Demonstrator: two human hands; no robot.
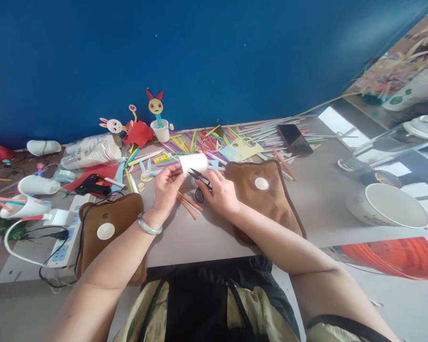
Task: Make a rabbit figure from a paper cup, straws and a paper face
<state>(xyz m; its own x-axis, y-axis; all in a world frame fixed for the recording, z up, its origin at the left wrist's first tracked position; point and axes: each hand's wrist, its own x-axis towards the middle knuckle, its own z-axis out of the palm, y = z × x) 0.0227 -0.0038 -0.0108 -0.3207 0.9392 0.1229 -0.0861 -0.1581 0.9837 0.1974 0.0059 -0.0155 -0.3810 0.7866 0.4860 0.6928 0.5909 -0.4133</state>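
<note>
In the head view, a white paper cup (195, 163) lies on its side in the air over the table. My left hand (168, 186) is closed around its left end. A pair of black scissors (199, 178) is in my right hand (221, 191), with the blades reaching the cup's lower side; whether they cut into it I cannot tell. Several orange-brown sticks (189, 205) lie on the table below the cup. Left of my left hand is a yellow paper rabbit face (147, 175) with blue ears.
Brown hot-water bags (267, 199) lie on both sides. Coloured sticks, a phone (294, 138) and cut paper (242, 148) spread along the back. Stacked cups (92, 154), a glue gun (92, 185) and a power strip (66, 242) with cables are left. A white bucket (388, 209) stands right.
</note>
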